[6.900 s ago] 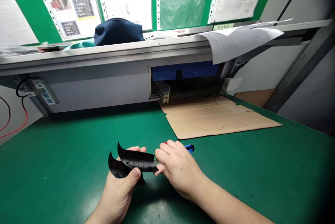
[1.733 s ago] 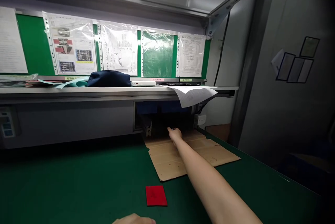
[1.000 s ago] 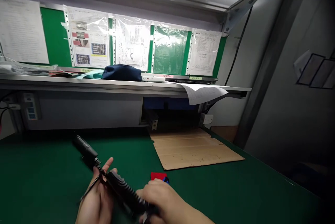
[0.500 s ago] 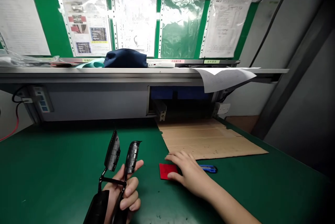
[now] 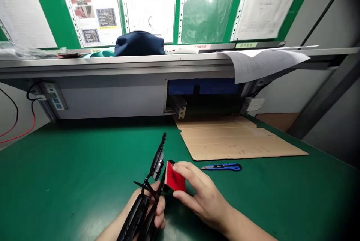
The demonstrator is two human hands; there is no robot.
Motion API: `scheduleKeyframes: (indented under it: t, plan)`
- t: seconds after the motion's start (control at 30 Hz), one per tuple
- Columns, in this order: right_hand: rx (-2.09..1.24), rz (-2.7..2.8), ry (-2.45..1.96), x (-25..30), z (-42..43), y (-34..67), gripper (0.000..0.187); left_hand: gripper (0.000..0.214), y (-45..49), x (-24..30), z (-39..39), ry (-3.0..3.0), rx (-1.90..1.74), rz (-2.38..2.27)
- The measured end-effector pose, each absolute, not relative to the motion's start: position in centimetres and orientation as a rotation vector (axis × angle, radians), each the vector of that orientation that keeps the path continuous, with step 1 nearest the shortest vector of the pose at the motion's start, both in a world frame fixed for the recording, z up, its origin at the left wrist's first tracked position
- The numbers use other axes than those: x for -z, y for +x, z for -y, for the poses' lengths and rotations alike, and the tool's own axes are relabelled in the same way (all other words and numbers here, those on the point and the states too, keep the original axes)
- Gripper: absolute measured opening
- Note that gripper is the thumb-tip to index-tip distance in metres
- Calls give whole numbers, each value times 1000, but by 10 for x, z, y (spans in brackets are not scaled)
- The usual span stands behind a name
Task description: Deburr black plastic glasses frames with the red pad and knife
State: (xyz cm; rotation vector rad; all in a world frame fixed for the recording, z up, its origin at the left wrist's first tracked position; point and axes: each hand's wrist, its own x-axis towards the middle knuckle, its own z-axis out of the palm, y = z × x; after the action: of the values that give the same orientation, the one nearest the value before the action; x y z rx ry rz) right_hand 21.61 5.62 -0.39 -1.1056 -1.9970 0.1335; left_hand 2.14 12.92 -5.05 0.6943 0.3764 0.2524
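My left hand (image 5: pixel 157 207) is closed round a black moulded plastic part (image 5: pixel 153 181), a pair of curved ribbed pieces joined by thin runners, held upright over the green mat. My right hand (image 5: pixel 202 194) pinches a small red rectangular pad (image 5: pixel 174 180) between thumb and fingers and holds it against the upper piece of the black part. A blue utility knife (image 5: pixel 223 167) lies on the mat just right of my right hand.
A flat cardboard sheet (image 5: pixel 239 141) lies on the green mat (image 5: pixel 70 166) in front of a dark opening under the shelf. On the shelf (image 5: pixel 112 62) sit a navy pouch (image 5: pixel 139 44) and overhanging paper sheets (image 5: pixel 264 62). A power strip (image 5: pixel 53 96) with red and black wires hangs at left.
My right hand has lifted the red pad off the mat and brought it to the black part. My left hand has turned the part edge-on and moved it right. The knife now lies uncovered.
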Motion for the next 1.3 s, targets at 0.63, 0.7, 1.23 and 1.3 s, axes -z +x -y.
scheduleKeyframes:
  t: [0.63,0.7,1.23,1.3]
  plan:
    - [25,2164,-1127,1,-55,204,35,56,20,56,-125,795,-358,-487]
    - [25,2150,-1137,0,-55,204,35,58,21,56,-125,804,-365,-500]
    - [13,2063,-1136,-2,-55,206,34,52,23,48,-118,808,-381,-425]
    - [-17,2121,-1092,-2,-56,207,33,44,22,48,-118,813,-391,-411]
